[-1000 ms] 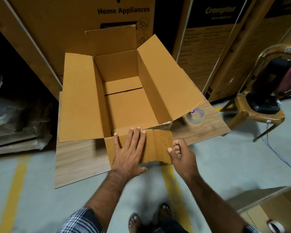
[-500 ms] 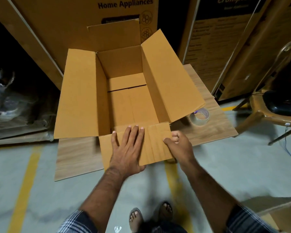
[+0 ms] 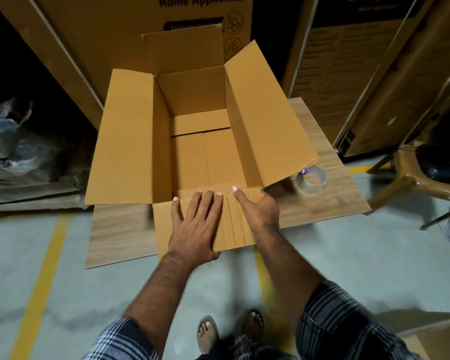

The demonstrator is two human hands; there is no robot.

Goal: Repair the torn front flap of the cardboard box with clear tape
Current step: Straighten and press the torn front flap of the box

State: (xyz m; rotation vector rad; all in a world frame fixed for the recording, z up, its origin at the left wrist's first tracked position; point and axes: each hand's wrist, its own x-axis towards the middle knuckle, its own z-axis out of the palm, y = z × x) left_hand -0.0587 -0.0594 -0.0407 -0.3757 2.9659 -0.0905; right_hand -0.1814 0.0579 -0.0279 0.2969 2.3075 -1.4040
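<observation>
Front flap under both hands

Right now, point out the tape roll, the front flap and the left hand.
tape roll [image 3: 311, 180], head view, its clear rim.
front flap [image 3: 229, 229], head view, bare cardboard between the hands.
left hand [image 3: 195, 224], head view, its back.

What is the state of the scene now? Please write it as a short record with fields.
box: open cardboard box on a wooden board
front flap: front flap folded outward toward the person
left hand: left hand lies flat on the flap, fingers straight
right hand: right hand holds the flap's right part, thumb on top
tape: clear tape roll on the board, right of the box, untouched
</observation>
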